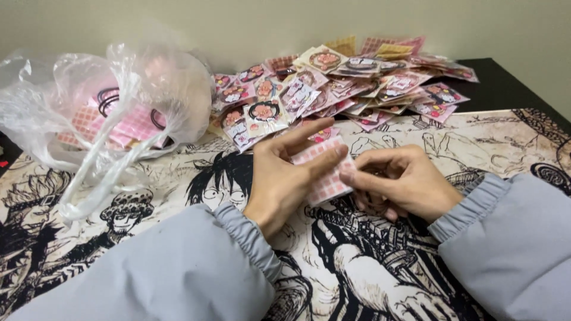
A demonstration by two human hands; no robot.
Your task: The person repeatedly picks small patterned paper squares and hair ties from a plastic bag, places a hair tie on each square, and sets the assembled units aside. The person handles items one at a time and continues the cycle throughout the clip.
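Head view: grey sleeves frame the left hand and right hand above the printed counter. Between them, a pink checked packet lies with its long axis tilted up-left. Left fingers clamp its upper edge; right fingers pinch its right edge.

Small pink packets on a printed mat

A flat pink-checked packet sits at centre, pinched between the left hand and right hand. Far behind, a heap of square pink, white and yellow packets spreads rightward. At far left, a clear plastic bag holds more pink-checked packets.
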